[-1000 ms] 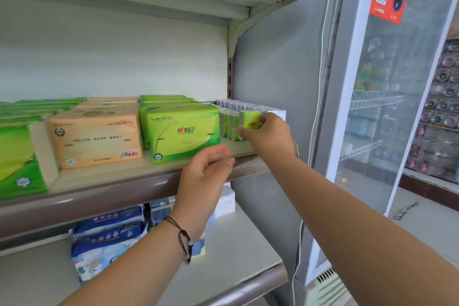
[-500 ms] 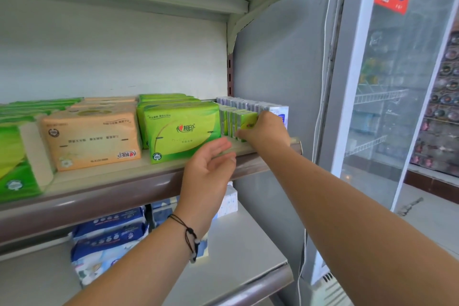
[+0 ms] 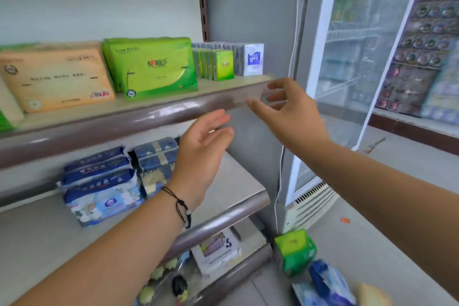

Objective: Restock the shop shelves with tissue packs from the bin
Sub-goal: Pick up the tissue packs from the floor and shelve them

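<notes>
Tissue packs (image 3: 222,64) sat upright at right end of upper shelf (image 3: 139,120); left hand (image 3: 201,149) and right hand (image 3: 290,112) hung in front, fingers released, holding nothing.

Single head view, looking forward and down; close to shelf (image 3: 139,117)

The upper shelf (image 3: 139,119) carries an orange tissue pack (image 3: 56,77), a big green tissue pack (image 3: 151,67), a row of small green packs (image 3: 218,64) and a row of white-blue packs (image 3: 250,58). The lower shelf (image 3: 223,189) carries stacked blue packs (image 3: 99,186). On the floor (image 3: 372,243) stands a green pack (image 3: 295,251).
</notes>
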The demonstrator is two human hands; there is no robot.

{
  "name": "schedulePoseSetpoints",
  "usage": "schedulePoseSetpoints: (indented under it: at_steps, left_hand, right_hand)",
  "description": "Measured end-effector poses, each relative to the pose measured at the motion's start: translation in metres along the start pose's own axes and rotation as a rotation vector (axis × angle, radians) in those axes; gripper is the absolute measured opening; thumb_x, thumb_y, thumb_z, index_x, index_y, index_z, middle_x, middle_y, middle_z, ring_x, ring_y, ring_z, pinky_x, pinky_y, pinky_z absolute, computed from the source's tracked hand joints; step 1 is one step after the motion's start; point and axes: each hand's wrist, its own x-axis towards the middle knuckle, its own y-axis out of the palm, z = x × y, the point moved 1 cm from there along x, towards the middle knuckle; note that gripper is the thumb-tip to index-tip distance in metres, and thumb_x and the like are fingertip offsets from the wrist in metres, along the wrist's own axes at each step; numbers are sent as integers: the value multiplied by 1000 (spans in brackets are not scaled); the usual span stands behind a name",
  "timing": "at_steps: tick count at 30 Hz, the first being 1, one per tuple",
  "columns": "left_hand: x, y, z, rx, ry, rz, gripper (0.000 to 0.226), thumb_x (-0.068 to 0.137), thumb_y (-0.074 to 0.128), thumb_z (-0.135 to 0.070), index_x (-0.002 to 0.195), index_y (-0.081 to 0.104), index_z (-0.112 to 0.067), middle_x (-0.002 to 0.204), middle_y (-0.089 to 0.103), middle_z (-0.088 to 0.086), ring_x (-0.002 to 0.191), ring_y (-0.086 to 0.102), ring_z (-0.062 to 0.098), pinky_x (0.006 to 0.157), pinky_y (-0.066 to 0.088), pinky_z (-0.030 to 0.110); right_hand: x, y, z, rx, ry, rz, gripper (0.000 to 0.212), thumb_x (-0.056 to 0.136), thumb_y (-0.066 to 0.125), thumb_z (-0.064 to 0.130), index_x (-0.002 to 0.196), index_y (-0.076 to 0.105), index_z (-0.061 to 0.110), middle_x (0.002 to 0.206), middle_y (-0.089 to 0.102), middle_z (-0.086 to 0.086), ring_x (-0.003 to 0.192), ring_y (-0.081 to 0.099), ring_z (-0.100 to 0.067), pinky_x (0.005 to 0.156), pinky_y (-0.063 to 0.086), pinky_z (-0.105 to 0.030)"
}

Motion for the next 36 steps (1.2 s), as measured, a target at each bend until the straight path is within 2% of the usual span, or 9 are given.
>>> schedulePoseSetpoints:
  at_steps: [6, 11, 17, 22, 27, 29, 31, 33, 36]
  left_hand:
    - [-62, 27, 40, 67, -140, 184, 29, 94, 62, -8, 114, 64, -29, 119, 69, -12, 111, 66, 10, 98, 54, 37]
    - [-101, 62, 77, 111, -229, 326, 29, 94, 63, -10, 116, 65, -27, 118, 70, -14, 112, 65, 4, 101, 51, 33]
    - [-139, 99, 135, 126, -240, 347, 25, 92, 63, -4, 104, 70, -25, 107, 74, -9, 104, 67, 1, 92, 52, 22]
    - [-152, 120, 186, 223, -313, 432, 26, 91, 65, -7, 104, 68, -29, 110, 71, -13, 104, 65, -3, 80, 49, 8]
    - [-144, 133, 247, 438, -339, 503, 31, 91, 66, -14, 121, 63, -23, 117, 64, -17, 109, 59, -5, 79, 43, 0]
    - [-137, 138, 274, 516, -342, 524, 34, 90, 67, -16, 124, 61, -23, 120, 63, -15, 113, 58, -2, 86, 44, 6]
    - [-130, 143, 304, 586, -359, 534, 37, 89, 68, -18, 125, 60, -22, 122, 62, -13, 116, 59, 5, 99, 47, 23]
    - [-128, 151, 333, 630, -412, 529, 38, 88, 70, -20, 125, 60, -21, 117, 61, -11, 116, 61, 16, 102, 49, 36]
    - [-132, 164, 375, 697, -468, 560, 46, 88, 72, -25, 131, 57, -18, 121, 60, -7, 116, 59, 17, 97, 48, 33]
  right_hand:
    - [-106, -47, -61, -149, 234, 255, 48, 76, 72, 63, 112, 60, 33, 99, 66, 13, 85, 65, -5, 72, 56, -29]
    - [-164, -87, -101, -215, 386, 290, 42, 76, 70, 64, 106, 62, 36, 94, 66, 17, 86, 64, 0, 72, 52, -22]
    - [-215, -123, -173, -366, 601, 433, 51, 78, 66, 68, 115, 56, 35, 104, 64, 14, 90, 60, -4, 68, 45, -22]
    - [-243, -140, -247, -427, 712, 508, 59, 80, 69, 63, 125, 55, 28, 111, 64, 5, 93, 61, -12, 76, 47, -29]
    - [-256, -124, -326, -399, 787, 536, 62, 78, 71, 63, 125, 54, 28, 114, 64, 4, 98, 60, -15, 84, 54, -35]
    - [-261, -113, -355, -380, 803, 539, 64, 77, 71, 62, 129, 52, 28, 117, 62, 4, 104, 59, -19, 83, 53, -35]
    - [-265, -101, -381, -370, 813, 546, 65, 78, 71, 61, 130, 51, 29, 119, 61, 4, 102, 59, -18, 79, 50, -32]
    - [-270, -91, -406, -384, 815, 558, 62, 79, 71, 59, 130, 51, 29, 117, 62, 3, 97, 60, -17, 73, 46, -30]
    - [-279, -80, -440, -395, 848, 580, 60, 82, 69, 56, 131, 50, 27, 110, 60, 5, 88, 58, -14, 61, 41, -25]
